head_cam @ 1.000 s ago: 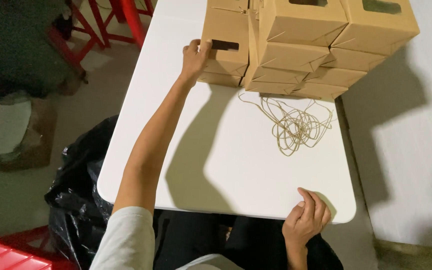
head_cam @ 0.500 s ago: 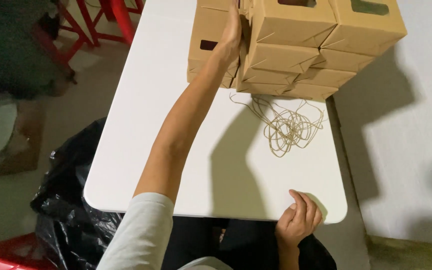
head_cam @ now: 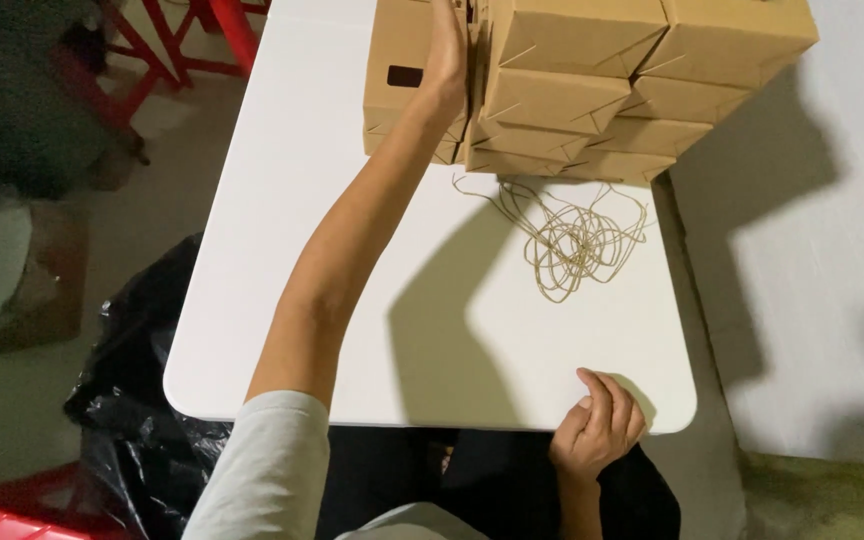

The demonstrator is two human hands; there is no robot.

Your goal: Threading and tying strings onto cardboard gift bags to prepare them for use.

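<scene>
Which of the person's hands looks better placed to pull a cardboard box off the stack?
Probably the left hand, already against the cardboard boxes; the right hand rests curled at the table's near edge.

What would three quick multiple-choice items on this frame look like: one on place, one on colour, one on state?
1. Where does the tangle of string lie?
A. on the white table, in front of the boxes
B. on the floor
C. inside a box

2. What colour are the cardboard boxes?
A. white
B. brown
C. red

3. How is the right hand?
A. holding the string
B. lifting a box
C. loosely curled at the table's near edge

A: string lies on the tabletop. B: plain brown cardboard. C: fingers curled, holding nothing.
</scene>
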